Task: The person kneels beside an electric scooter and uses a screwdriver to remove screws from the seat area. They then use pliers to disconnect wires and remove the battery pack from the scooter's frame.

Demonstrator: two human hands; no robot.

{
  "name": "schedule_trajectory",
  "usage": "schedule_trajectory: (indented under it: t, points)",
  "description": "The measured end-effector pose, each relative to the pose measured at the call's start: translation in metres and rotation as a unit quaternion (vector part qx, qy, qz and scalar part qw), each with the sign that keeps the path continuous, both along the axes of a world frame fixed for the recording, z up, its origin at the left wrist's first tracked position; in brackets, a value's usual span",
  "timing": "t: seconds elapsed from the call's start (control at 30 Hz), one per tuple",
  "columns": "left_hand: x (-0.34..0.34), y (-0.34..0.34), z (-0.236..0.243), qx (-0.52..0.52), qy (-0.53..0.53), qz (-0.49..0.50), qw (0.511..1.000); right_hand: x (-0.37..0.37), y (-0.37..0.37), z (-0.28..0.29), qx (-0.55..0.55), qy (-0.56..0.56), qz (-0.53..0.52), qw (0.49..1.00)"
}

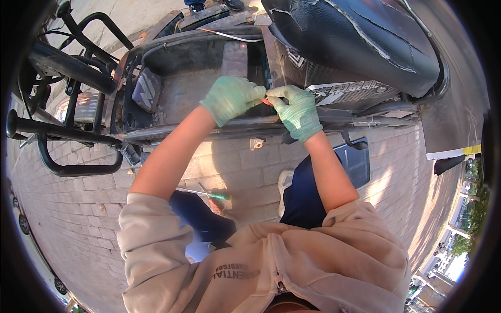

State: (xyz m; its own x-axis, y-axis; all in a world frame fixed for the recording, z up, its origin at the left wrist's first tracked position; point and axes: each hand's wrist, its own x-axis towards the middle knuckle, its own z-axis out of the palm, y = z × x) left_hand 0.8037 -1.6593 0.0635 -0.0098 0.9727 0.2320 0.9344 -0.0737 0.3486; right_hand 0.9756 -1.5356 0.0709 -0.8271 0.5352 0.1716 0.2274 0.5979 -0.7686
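Note:
Both my hands wear light green gloves and meet over the open body of a black electric scooter (182,86). With thumb and fingers pinched, my left hand (232,98) grips one side of a thin orange-red piece (266,101) that looks like a short wire. My right hand (297,109) pinches the same piece from the other side, its fingertips almost touching the left ones. The far ends of the piece are hidden by the gloves. Below the hands runs the scooter's dark side rail (209,127).
A torn black seat (360,41) rises on the right. Black tube bars (78,125) stick out at the left. On the brick paving lie a green-handled screwdriver (222,197), a red-handled tool (214,206) and a small metal bracket (257,144). A dark panel (357,161) lies beside my right leg.

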Motion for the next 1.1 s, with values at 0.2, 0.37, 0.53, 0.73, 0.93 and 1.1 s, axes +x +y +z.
schedule_trajectory:
  t: [0.2, 0.37, 0.53, 0.73, 0.93, 1.1]
  points:
    - [-0.008, 0.002, -0.01, -0.158, -0.351, 0.035, 0.922, -0.001, -0.001, 0.0, 0.034, 0.025, 0.006, 0.999]
    - [-0.015, 0.002, -0.013, -0.213, -0.482, 0.031, 0.849, 0.007, -0.003, 0.008, -0.013, 0.028, 0.007, 0.999]
    - [-0.017, 0.003, -0.012, -0.22, -0.489, 0.026, 0.844, 0.005, -0.004, 0.006, 0.052, 0.02, 0.008, 0.998]
    - [-0.015, 0.005, -0.014, -0.188, -0.496, 0.038, 0.847, -0.003, 0.0, 0.001, 0.041, -0.023, 0.026, 0.999]
    - [-0.014, 0.007, -0.013, -0.201, -0.507, 0.065, 0.836, -0.007, -0.001, 0.007, 0.07, -0.079, 0.02, 0.994]
    - [-0.009, 0.007, -0.016, -0.113, -0.356, 0.023, 0.927, -0.008, -0.005, 0.012, 0.104, -0.089, 0.011, 0.99]
